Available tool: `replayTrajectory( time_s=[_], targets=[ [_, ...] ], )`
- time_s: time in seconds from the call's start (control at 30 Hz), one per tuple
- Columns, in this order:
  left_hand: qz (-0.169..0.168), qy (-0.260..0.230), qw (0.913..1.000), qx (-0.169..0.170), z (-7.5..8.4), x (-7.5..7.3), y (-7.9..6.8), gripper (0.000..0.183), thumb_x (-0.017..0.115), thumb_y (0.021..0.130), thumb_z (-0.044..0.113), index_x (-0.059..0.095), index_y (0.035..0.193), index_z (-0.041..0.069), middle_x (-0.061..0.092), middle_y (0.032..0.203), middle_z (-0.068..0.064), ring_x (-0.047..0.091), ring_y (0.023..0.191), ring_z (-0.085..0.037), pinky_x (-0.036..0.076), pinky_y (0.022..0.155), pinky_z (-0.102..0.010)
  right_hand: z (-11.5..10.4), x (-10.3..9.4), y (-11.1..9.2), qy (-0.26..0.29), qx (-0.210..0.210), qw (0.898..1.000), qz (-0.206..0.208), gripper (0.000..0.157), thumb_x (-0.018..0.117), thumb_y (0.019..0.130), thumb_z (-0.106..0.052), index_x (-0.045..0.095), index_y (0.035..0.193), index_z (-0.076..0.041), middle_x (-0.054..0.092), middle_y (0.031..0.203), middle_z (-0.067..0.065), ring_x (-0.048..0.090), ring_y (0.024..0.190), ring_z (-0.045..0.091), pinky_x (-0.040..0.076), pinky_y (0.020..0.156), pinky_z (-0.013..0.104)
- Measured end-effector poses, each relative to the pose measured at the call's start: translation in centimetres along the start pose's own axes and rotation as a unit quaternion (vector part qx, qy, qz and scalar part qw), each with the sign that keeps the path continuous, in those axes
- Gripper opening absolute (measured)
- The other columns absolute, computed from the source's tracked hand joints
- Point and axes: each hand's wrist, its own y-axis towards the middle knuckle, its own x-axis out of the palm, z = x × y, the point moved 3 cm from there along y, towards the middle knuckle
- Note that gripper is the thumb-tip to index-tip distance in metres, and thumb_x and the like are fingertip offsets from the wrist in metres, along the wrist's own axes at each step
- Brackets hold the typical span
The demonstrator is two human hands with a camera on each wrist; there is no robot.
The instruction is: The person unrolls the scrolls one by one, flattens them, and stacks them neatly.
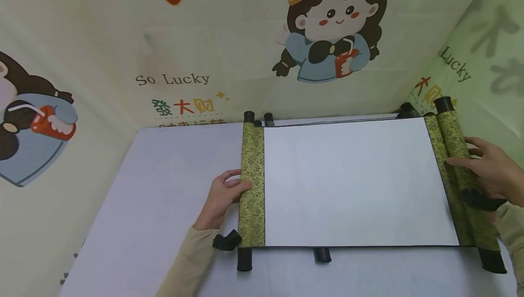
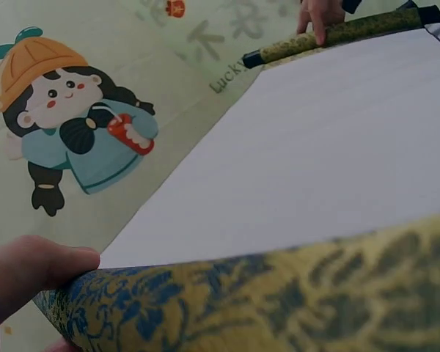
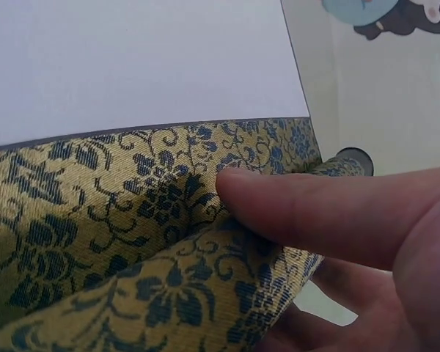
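A scroll with a blank white sheet [image 1: 356, 183] is spread out on the table between both hands. Patterned gold brocade with dark blue floral figures borders its left end [image 1: 253, 197] and its right roller [image 1: 455, 138]; black knobs cap the rollers. At the left end, my left hand [image 1: 223, 197] pinches the brocade edge, thumb [image 2: 66, 260] on top and fingers beneath. My right hand [image 1: 495, 167] grips the right roller, with the thumb [image 3: 315, 213] lying over the brocade and the other fingers curled under, partly hidden.
More black knobs stick out from beneath the scroll, one at the front [image 1: 322, 255] and one at the back [image 1: 268, 119]; what they belong to is hidden. The white table [image 1: 172, 188] meets cloth walls printed with a cartoon girl [image 1: 333, 37]. Black pieces sit near both wrists.
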Motion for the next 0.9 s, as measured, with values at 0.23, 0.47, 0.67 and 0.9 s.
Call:
replayTrajectory(
  time_s=[0.23, 0.47, 0.67, 0.9],
  targets=[
    [-0.011, 0.0, 0.9999, 0.002, -0.2, 1.3, 0.1, 0.057, 0.08, 0.084, 0.022, 0.056, 0.134, 0.007, 0.072, 0.108, -0.015, 0.069, 0.087, -0.017, 0.056, 0.076, -0.034, 1.1, -0.2, -0.1, 0.044, 0.026, 0.998, -0.02, 0.095, 0.05, 0.1, -0.049, -0.013, 0.155, -0.003, -0.008, 0.151, 0.044, 0.032, 0.039, 0.009, 0.039, 0.038, 0.043],
    [-0.015, 0.03, 0.9994, -0.008, -1.1, 2.2, -0.1, 0.062, 0.08, 0.084, 0.03, 0.055, 0.135, 0.004, 0.069, 0.117, -0.018, 0.069, 0.09, -0.018, 0.057, 0.078, -0.034, 2.1, 0.3, 0.8, 0.008, -0.002, 1.0, -0.015, 0.091, 0.051, 0.101, -0.039, -0.006, 0.151, 0.011, 0.001, 0.146, 0.052, 0.049, 0.103, 0.06, 0.05, 0.065, 0.056],
    [-0.008, 0.035, 0.9994, 0.001, -0.9, 2.5, -0.1, 0.061, 0.081, 0.083, 0.028, 0.056, 0.132, 0.004, 0.071, 0.108, -0.016, 0.069, 0.084, -0.017, 0.057, 0.075, -0.033, 2.8, 0.8, 1.5, 0.017, 0.002, 0.999, -0.034, 0.09, 0.047, 0.103, -0.039, -0.009, 0.148, 0.016, -0.002, 0.147, 0.05, 0.012, 0.128, 0.071, 0.032, 0.091, 0.075],
    [-0.014, 0.051, 0.9985, 0.015, -0.8, 2.7, -0.2, 0.061, 0.081, 0.083, 0.03, 0.056, 0.131, 0.005, 0.072, 0.106, -0.014, 0.069, 0.084, -0.017, 0.056, 0.075, -0.034, 2.7, 1.4, 1.9, 0.004, -0.012, 0.998, -0.055, 0.088, 0.048, 0.103, -0.035, -0.007, 0.146, 0.02, 0.002, 0.144, 0.053, 0.016, 0.126, 0.071, 0.033, 0.092, 0.074]
  ],
)
